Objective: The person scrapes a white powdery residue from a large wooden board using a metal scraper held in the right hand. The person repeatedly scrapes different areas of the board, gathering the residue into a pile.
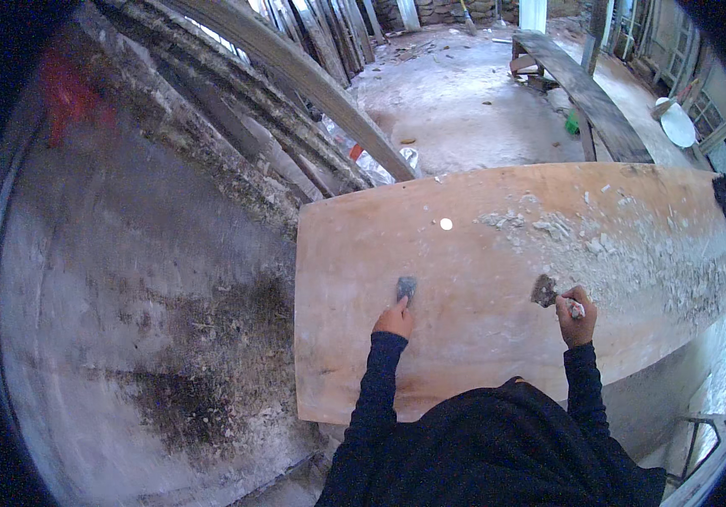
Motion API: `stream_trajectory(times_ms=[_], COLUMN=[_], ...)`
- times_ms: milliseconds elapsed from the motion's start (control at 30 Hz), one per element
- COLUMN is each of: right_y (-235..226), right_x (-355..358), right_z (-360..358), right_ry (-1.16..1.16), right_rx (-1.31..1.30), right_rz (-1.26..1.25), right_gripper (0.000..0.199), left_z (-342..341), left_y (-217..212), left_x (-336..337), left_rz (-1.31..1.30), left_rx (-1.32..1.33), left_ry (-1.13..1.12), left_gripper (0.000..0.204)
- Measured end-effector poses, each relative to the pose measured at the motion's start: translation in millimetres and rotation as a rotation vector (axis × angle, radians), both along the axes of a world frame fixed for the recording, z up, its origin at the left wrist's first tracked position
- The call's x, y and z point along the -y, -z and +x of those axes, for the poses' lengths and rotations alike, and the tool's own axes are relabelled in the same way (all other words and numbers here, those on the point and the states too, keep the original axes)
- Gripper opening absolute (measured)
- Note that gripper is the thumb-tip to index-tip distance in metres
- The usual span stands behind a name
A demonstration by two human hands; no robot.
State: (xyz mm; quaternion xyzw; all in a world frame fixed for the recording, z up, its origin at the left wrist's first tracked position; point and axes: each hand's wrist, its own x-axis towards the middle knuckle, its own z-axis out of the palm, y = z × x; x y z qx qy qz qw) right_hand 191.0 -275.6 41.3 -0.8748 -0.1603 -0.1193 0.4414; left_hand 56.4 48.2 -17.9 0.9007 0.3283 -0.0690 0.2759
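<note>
A person leans over a big wooden board (481, 279) that lies flat like a table. The left hand (394, 320) presses a small gray scraper (407, 287) down on the wood, and its fingers are closed on the scraper's end. The right hand (576, 317) grips the handle of a second scraper (544, 290), with its fingers wrapped tight around it. That blade is dirty with gray paste.

The work looks about half done. The left part of the board is mostly smooth and bare, with only thin pale smears. The right part is still covered with white crumbs and flakes (633, 253), thickest toward the far right end. So that side seems to be what is left to scrape. A small white dot (445, 224) sits near the far edge of the board.

The floor (126, 338) on the left is gray concrete with dark, dirty patches. Long old planks (295, 76) lean in a pile beyond the board. Farther back stands a long wooden bench (587, 93) on a dusty floor. The room looks like a rough workshop.
</note>
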Motion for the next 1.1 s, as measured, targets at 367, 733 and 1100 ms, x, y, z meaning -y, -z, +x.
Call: stream_trajectory(times_ms=[367, 733, 1100], right_y=[-3.2, 1.8, -4.0], right_x=[-7.8, -0.8, -17.2], right_z=[-4.7, -7.8, -9.0], right_ry=[-0.064, -0.075, -0.148], right_rx=[0.032, -0.014, -0.019], right_rz=[0.010, -0.012, -0.012], right_gripper=[0.012, 0.012, 0.011], left_z=[43.8, 38.6, 97.6], left_y=[25.1, 8.8, 26.2], left_x=[-11.7, 13.5, -5.8], left_rz=[0.036, 0.002, 0.039], left_rx=[0.026, 0.011, 0.037], left_ry=[0.021, 0.071, 0.014], left_gripper=[0.039, 0.038, 0.036])
